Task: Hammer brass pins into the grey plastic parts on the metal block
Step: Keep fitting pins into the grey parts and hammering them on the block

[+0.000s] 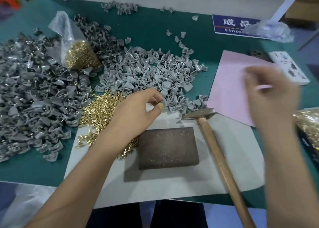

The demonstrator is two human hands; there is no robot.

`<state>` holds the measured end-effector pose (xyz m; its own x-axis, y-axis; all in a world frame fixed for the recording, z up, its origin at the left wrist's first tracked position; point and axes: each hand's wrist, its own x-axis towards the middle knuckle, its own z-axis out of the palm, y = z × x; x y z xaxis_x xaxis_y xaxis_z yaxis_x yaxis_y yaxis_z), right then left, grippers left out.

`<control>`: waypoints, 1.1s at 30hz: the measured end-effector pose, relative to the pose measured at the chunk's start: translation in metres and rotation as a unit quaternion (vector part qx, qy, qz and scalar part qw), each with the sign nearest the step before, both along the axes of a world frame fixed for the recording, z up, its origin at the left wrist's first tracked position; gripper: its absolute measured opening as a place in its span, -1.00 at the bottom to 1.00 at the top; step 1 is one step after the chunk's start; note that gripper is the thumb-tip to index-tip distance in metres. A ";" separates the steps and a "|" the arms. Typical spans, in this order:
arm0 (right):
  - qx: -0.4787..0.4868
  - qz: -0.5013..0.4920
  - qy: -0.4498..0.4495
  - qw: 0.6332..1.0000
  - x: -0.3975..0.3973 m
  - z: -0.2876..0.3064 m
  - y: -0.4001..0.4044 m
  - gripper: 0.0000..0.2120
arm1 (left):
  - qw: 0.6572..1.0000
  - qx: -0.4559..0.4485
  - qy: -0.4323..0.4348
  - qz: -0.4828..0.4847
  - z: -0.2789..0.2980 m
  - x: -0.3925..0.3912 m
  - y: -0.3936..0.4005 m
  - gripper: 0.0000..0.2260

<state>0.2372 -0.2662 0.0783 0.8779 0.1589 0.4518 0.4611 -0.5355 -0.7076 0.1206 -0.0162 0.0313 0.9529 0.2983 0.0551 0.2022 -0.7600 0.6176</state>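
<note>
Nearest the table's front edge, one dark metal block (168, 147) lies flat on a pale grey sheet (172, 189), bare on top. Just right of it lies one hammer (217, 151), wooden handle running toward the front edge, steel head resting at the corner of a pink sheet (229, 82).

Left of the block, a loose spread of brass pins (101, 108) spills across the sheet, too many to count. Over them reaches the left hand (138, 112), fingers curled, thumb and forefinger pinched at the rim of a heap of grey plastic parts (148, 72); something small and dark may sit in the pinch, but I cannot tell what.

Above the pink sheet hovers the right hand (271, 96), blurred, so its fingers cannot be read. A second, larger heap of grey parts (34, 89) covers the left of the green table (25, 167), with a clear bag of pins (81, 55) between the two heaps.

Farthest back, a blue sign (231, 24) reads "成品" above "Finis", the rest hidden by crumpled plastic (271, 31).
</note>
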 end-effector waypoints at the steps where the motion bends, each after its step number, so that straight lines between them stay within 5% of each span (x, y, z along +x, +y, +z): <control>1: -0.038 0.054 0.030 0.997 -0.006 -0.007 0.019 -0.86 | 1.000 -0.002 0.004 0.000 0.000 0.001 -0.002 -0.95; 3: -0.167 0.101 0.084 0.977 -0.018 -0.029 0.047 -0.88 | 1.000 -0.011 0.007 0.001 0.001 0.004 -0.005 -0.94; 6: -0.276 0.035 0.098 0.956 -0.010 -0.045 0.048 -0.77 | 1.000 -0.024 0.000 -0.003 0.003 0.005 -0.009 -0.93; 15: -0.218 0.049 0.194 0.955 0.031 -0.049 0.024 -0.72 | 0.997 -0.081 -0.015 -0.004 -0.008 -0.002 -0.007 -0.92; 19: -0.127 0.020 0.232 0.964 0.044 -0.056 0.019 -0.86 | 0.989 -0.146 -0.023 -0.007 -0.007 -0.004 -0.010 -0.84; 23: -0.067 0.022 0.214 0.974 0.037 -0.045 0.020 -0.84 | 0.994 -0.093 -0.060 -0.019 0.003 -0.009 -0.012 -0.85; 29: -0.021 0.173 0.154 0.973 -0.030 -0.012 0.042 -0.91 | 0.988 -0.129 -0.083 0.000 0.012 -0.037 -0.012 -0.92; 33: -0.089 0.225 0.165 0.956 -0.083 -0.016 0.059 -0.98 | 0.976 -0.156 -0.153 0.005 0.002 -0.076 -0.009 -0.95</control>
